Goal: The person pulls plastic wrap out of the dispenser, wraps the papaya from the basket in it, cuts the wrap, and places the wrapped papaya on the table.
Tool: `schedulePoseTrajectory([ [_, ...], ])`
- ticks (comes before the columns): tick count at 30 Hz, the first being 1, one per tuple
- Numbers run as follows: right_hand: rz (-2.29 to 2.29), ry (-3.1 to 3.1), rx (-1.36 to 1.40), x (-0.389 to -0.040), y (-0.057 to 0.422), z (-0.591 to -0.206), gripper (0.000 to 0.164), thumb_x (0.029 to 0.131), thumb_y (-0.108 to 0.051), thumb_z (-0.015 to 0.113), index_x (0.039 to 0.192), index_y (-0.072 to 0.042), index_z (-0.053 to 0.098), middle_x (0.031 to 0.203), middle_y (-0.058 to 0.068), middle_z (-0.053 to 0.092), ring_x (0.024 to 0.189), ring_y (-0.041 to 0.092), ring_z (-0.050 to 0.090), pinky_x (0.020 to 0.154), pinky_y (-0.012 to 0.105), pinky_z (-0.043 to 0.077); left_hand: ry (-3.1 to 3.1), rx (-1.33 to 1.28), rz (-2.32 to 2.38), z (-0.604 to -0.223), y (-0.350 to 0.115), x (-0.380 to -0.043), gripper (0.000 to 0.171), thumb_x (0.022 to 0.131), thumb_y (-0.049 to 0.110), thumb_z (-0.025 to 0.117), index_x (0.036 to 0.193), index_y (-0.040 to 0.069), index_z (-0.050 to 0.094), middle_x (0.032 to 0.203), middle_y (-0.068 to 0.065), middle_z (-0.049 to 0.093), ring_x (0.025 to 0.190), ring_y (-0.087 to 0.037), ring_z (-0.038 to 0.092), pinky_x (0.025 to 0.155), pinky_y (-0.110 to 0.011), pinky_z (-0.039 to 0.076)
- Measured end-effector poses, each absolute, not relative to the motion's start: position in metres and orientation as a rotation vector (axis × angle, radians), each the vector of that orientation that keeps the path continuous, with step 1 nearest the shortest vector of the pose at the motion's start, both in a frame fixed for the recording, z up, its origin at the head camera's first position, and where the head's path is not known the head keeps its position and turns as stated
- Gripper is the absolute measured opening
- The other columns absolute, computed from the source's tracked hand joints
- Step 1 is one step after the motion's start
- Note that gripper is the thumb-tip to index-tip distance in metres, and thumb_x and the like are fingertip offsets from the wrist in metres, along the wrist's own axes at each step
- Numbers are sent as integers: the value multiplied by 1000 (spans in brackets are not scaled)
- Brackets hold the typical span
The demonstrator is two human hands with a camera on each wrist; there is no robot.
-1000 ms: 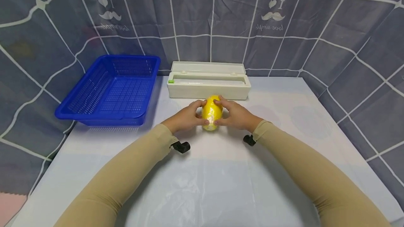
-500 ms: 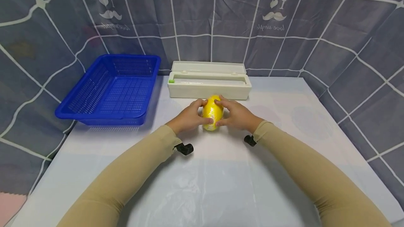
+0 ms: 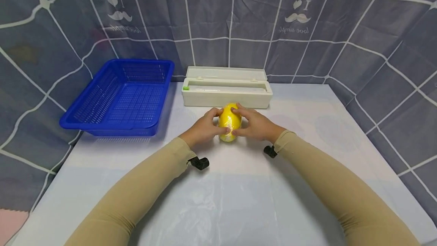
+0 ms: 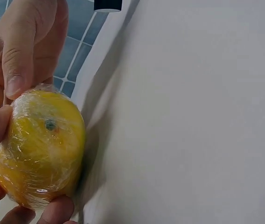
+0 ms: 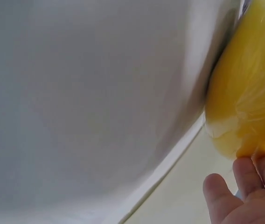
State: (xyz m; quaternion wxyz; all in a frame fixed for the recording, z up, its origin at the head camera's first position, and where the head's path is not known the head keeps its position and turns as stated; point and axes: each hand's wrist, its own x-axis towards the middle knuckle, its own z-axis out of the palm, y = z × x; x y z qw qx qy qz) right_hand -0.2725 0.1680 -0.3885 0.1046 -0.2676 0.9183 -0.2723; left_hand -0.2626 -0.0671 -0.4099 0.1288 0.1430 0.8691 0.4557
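A yellow oval fruit (image 3: 230,122), wrapped in wrinkled clear cling film, sits on the table between both hands. In the left wrist view, a small dark stem mark shows on the wrapped fruit (image 4: 53,140). From the left side, my left hand (image 3: 203,127) grips it with thumb in front and fingers behind. My right hand (image 3: 257,125) holds the opposite side the same way. Fingers press the fruit's lower end in the right wrist view, where the right hand (image 5: 249,196) shows only partly. Just behind stands a white cling film dispenser (image 3: 227,99), its lid raised.
A blue plastic basket (image 3: 155,126) stands at the back left of the white table (image 3: 218,200). Grey checked curtains (image 3: 211,18) close in the back and sides. A green slider (image 3: 186,88) sits at the dispenser's left end.
The left hand has shifted slightly, its thumb sliding a little right across the front of the fruit. The fruit and right hand stay nearly in place.
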Motion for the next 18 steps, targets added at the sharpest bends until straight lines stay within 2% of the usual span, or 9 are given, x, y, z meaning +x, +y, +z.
schedulePoseTrajectory([
  [4,-810,2711,-776,-272,167,-387,85,91,-40,83,162,-16,42,177,9,16,159,40,27,128,61,25,2516,409,1343,-411,-67,-265,68,91,38,81,145,16,47,164,-5,44,160,-32,29,129,-61,23],
  [12,-824,2730,-735,-270,168,-389,87,89,-39,86,161,-16,44,176,8,18,159,41,27,128,61,25,2531,388,1321,-410,-64,-262,67,91,38,80,145,16,47,169,-5,37,160,-33,28,128,-61,23],
  [18,-848,2698,-746,-272,172,-390,88,90,-39,85,162,-17,41,177,8,17,160,40,25,127,62,24,2556,412,1283,-406,-63,-260,68,91,39,80,145,14,47,164,-9,41,158,-33,32,128,-59,25],
])
